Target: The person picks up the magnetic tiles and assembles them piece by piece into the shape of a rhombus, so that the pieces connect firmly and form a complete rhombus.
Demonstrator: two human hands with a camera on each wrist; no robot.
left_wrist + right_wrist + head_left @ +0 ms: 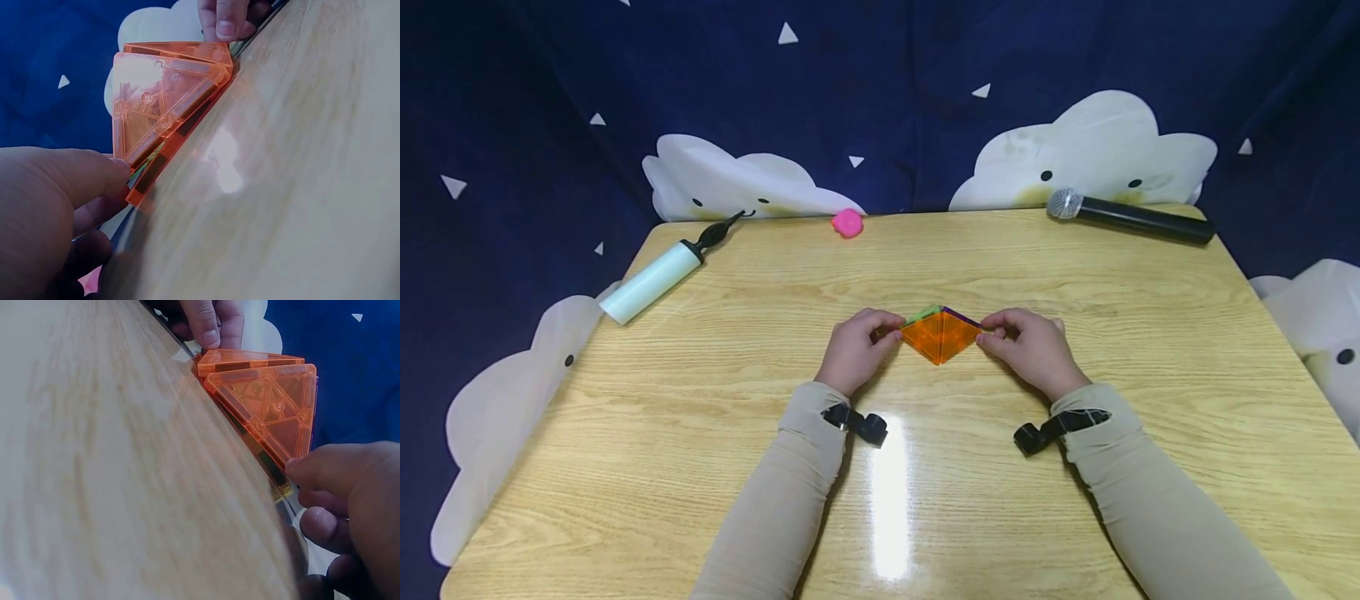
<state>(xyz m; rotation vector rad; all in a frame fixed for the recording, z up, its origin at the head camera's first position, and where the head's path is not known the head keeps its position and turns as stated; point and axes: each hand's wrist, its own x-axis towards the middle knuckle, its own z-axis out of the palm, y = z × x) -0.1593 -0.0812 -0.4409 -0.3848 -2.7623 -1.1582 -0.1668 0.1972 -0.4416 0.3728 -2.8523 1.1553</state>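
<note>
Two translucent orange triangular magnetic tiles (958, 335) stand edge to edge at the middle of the wooden table (700, 467), leaning into a small pyramid shape. Behind them show the edges of a green tile (922, 315) and a purple tile (958, 316). My left hand (859, 346) pinches the shape's left corner between thumb and fingers. At the opposite corner, my right hand (1033, 346) pinches it the same way. In the left wrist view the left thumb presses the lower corner of an orange tile (159, 103). Most of the back tiles are hidden.
A pale blue hand pump (655, 279) with a black nozzle lies at the table's left edge. Near the back edge are a small pink item (848, 223) and a black microphone (1135, 218). A dark blue cloud-patterned cloth (895, 92) hangs behind.
</note>
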